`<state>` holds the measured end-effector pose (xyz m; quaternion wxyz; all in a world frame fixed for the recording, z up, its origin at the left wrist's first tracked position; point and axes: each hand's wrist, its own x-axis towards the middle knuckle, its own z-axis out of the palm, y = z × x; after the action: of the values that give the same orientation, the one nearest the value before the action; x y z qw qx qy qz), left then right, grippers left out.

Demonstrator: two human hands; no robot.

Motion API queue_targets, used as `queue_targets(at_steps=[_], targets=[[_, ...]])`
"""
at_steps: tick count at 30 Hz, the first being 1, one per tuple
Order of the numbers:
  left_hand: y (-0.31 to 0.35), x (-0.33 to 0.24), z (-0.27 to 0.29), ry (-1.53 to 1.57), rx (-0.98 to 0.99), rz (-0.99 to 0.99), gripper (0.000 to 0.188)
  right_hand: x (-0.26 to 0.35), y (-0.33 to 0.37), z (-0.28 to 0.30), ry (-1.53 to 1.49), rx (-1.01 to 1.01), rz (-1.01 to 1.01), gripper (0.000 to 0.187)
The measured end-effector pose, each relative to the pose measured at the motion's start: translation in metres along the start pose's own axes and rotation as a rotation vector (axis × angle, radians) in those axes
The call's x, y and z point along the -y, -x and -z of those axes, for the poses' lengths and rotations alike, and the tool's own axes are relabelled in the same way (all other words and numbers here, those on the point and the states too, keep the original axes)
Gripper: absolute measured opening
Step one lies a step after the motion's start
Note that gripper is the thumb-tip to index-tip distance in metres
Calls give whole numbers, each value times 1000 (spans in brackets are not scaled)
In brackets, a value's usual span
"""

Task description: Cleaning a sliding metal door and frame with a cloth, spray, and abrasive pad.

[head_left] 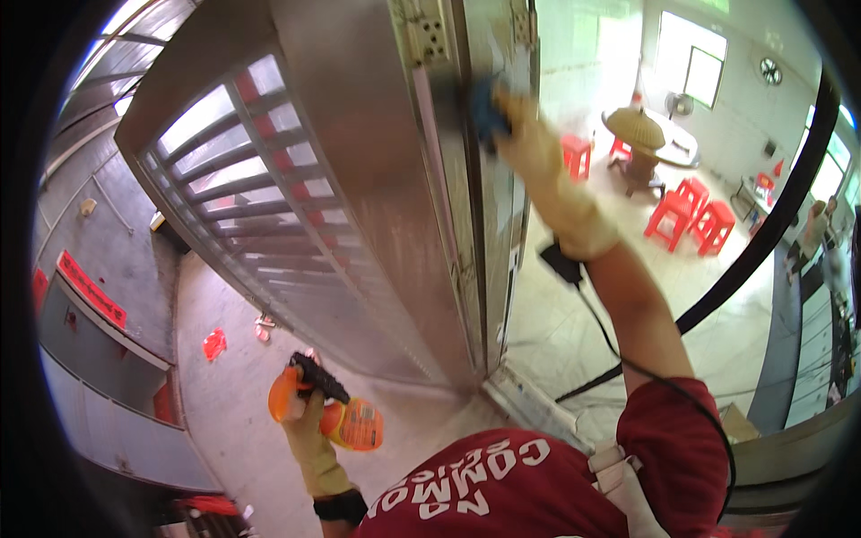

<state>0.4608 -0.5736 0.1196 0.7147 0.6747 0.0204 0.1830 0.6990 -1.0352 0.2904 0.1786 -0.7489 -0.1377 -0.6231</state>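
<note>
In a pale yellow rubber glove, my left hand (pixel 310 429) is closed round the neck of an orange spray bottle (pixel 360 425) with a black and orange trigger head. It is held low on the left, apart from the door. My right hand (pixel 520 121), gloved the same way, is raised and grips a blue scrubber (pixel 490 109), smeared by motion; its exact kind cannot be told. The scrubber is at the hinge-side edge of the metal door, by the door frame (pixel 493 206). The brownish metal door (pixel 359 161) with a slatted window stands open.
Beyond the doorway, red stools (pixel 673 218) surround a round table (pixel 679 134) bearing a woven cover (pixel 634 128). People (pixel 814 233) stand far right. A black cable (pixel 610 336) hangs along my right arm. Red scraps (pixel 214 344) lie on the left floor.
</note>
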Motion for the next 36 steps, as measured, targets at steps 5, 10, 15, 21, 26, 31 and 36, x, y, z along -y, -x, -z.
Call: queue_targets(at_steps=[5,10,15,21,26,31,36], targets=[[-11,-7,-20,-25,40,-103,62,22,-91,23,-12,119,-76,18],[4,-26,-59,56,42,-42,57,-23,124,-24,200,213,-65,31],[-13,-23,-58,-205,151,-189,55,-32,255,2,-74,562,-432,37],[-14,-40,-95,-113,165,-32,53,9,39,31,-469,113,-181,46],[-36,-27,-103,-351,281,1,52,69,1,-12,-683,6,65,50],[-17,-40,-115,-54,124,25,49,77,158,-47,-946,138,-141,45],[-26,-43,-115,-42,187,24,46,71,173,-44,-995,140,-102,44]])
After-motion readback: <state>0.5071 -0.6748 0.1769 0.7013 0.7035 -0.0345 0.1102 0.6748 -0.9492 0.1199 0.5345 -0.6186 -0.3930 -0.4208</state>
